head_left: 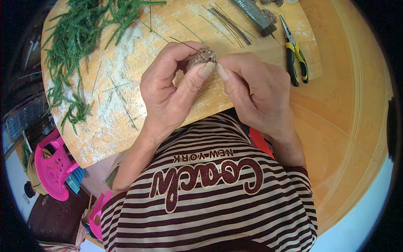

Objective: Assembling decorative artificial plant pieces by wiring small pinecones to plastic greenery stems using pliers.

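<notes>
While both hands pinch the small pine cone (202, 56) over the wooden board (126, 105), left hand (170, 90) clasping it, right hand (252, 90) seems to be wiring it; next likely calls for twisting the thin wire (181, 42) tight.

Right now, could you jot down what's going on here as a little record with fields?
Left hand: left hand grips a small brown pine cone
Right hand: right hand pinches at the cone's side
Wire: a thin wire sticks out from the cone
Work surface: wooden board dusted with pale powder
Greenery: green sprigs at the board's left
Tools: yellow-handled pliers at the right; loose wires at the far edge
Nearby: pink stool
</notes>
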{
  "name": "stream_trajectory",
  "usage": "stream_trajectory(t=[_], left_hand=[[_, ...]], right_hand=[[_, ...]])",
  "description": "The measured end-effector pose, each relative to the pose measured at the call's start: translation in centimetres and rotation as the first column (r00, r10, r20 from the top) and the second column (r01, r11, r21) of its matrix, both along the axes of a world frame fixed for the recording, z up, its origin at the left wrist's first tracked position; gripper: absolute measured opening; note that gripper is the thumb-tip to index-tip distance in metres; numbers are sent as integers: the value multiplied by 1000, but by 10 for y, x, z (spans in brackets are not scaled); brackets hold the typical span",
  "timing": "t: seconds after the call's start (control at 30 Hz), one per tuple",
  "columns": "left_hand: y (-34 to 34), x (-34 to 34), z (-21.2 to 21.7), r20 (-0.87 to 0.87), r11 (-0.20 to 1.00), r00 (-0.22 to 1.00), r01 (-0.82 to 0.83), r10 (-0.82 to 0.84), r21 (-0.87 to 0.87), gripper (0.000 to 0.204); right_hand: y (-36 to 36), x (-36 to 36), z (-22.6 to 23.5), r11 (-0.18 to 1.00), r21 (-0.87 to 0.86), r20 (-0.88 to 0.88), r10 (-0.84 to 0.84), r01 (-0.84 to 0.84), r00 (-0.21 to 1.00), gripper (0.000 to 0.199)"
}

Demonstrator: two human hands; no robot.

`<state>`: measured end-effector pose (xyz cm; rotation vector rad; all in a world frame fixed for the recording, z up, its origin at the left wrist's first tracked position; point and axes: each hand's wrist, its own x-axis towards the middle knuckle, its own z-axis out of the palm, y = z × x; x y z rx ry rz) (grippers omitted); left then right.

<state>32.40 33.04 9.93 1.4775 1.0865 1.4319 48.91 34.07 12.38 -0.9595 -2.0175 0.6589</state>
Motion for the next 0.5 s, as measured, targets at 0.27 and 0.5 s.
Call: stream_trajectory(t=[0.27, 0.5], left_hand=[[-6, 4, 0, 394, 960, 919, 127, -19, -250, 23], [-8, 2, -6, 123, 998, 991, 54, -50, -35, 23]], right_hand=[[-1, 3, -9, 998, 64, 24, -17, 15, 1000, 14], [-5, 2, -8, 1000, -17, 15, -18, 19, 1000, 17]])
